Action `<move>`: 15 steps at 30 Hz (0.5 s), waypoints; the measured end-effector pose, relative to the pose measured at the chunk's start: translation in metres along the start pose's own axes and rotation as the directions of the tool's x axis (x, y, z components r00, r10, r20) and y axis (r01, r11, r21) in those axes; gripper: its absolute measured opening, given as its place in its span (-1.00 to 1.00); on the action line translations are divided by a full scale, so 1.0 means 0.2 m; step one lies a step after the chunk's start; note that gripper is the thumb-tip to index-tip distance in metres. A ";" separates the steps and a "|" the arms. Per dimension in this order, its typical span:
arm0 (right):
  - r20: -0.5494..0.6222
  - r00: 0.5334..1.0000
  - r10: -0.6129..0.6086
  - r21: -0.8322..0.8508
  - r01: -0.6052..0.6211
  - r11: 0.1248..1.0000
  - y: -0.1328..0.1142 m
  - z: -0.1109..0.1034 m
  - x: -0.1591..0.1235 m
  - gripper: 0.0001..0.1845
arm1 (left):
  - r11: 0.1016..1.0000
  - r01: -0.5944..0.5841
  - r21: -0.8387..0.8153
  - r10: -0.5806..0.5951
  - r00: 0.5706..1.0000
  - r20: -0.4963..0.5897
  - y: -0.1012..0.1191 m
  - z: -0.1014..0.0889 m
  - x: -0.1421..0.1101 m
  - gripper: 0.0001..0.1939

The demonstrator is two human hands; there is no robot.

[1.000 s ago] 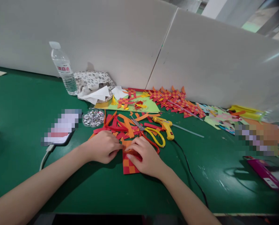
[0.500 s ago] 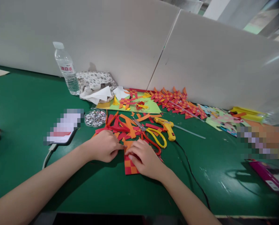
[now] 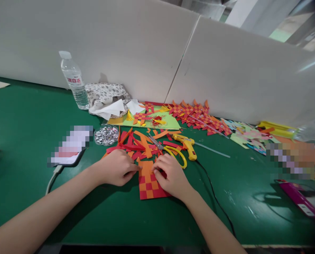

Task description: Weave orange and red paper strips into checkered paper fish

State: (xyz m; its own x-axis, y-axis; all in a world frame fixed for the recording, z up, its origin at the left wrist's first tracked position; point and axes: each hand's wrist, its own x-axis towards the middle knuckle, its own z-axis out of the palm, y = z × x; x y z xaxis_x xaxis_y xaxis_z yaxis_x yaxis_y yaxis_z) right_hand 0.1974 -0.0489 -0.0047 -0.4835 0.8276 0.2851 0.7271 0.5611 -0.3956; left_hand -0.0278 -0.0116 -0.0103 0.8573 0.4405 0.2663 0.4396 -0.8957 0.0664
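A woven red and orange paper piece (image 3: 150,181) lies flat on the green table, checkered at its near end with loose orange strips at its far end. My left hand (image 3: 119,168) is curled beside it, closed, with the index finger and thumb at its left edge. Bent over its right side, my right hand (image 3: 172,174) is closed, thumb and fingertips pinched on the strips. That hand covers part of the weave. Just beyond both hands are loose red and orange paper strips (image 3: 144,141) and scissors (image 3: 155,141), one handle yellow.
A yellow glue gun (image 3: 187,144) trails a black cord to the right. Left stand a phone (image 3: 73,146) on a cable, a dish of googly eyes (image 3: 106,135) and a water bottle (image 3: 74,81). Finished woven paper fish (image 3: 199,114) pile against the grey partition (image 3: 107,46).
My right hand has shifted right and slightly up across the woven paper, uncovering more orange strips and checks. My left hand stays at the left edge. The view has tilted slightly.
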 end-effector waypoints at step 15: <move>0.042 0.999 -0.024 -0.039 0.026 0.999 0.01 0.01 0.00 -0.88 | 1.000 0.029 -0.008 -0.029 0.997 0.066 0.00 0.01 0.00 -0.73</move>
State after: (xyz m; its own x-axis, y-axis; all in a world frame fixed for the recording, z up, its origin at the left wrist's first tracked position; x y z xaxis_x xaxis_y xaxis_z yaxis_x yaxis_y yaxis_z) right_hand 0.1985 -0.0487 -0.0068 -0.5211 0.8135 0.2581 0.7329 0.5815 -0.3533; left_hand -0.0282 -0.0110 -0.0129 0.8601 0.4690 0.2008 0.4624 -0.8829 0.0814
